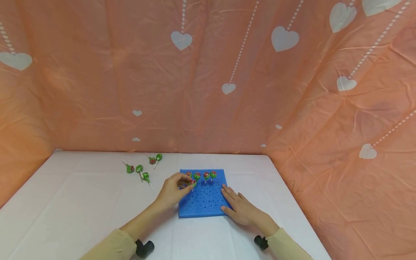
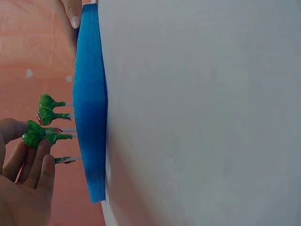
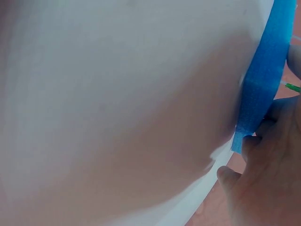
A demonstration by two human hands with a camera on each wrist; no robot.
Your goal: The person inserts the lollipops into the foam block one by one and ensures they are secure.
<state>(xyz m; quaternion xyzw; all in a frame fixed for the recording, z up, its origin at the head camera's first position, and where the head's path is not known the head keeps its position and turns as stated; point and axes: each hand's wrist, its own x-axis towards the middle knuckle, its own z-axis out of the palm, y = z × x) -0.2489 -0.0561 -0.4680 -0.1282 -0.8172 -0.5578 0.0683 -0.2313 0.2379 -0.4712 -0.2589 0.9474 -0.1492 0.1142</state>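
A blue foam board [image 1: 205, 206] dotted with small holes lies flat on the white table. Several lollipops in green and red wrappers, one of them a lollipop [image 1: 206, 175] near the middle, stand in a row toward its far edge. Just in front of the row's left end, my left hand [image 1: 173, 189] pinches another lollipop [image 2: 33, 134] by its wrapped head, its stick pointing down to the board. Whether the stick is in a hole is hard to tell. My right hand [image 1: 242, 210] rests with extended fingers on the board's right edge.
Several loose lollipops [image 1: 139, 168] lie on the white table [image 1: 97, 195], left of the board and toward the back. An orange curtain [image 1: 156, 86] with white hearts hangs behind the table and along its sides. A black strap device sits on each wrist.
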